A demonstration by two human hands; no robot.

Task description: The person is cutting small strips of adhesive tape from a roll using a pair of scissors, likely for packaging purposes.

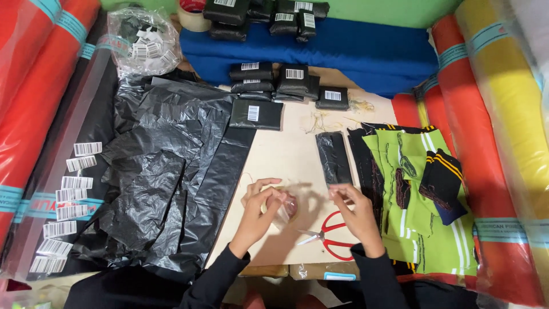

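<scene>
Two hands work a clear tape roll: left hand [262, 201] closes its grip round the tape roll [284, 207], right hand [355, 209] pinches the pulled strip, above red-handled scissors [330, 236] on the pale surface [283, 154]; crinkled black plastic bags [166, 189] lie left, flat packets [256, 114] beyond

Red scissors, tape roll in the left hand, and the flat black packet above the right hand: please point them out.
red scissors [337, 236], head view, on the red handles.
tape roll [284, 207], head view, on its clear side.
flat black packet [334, 157], head view, on its middle.
</scene>
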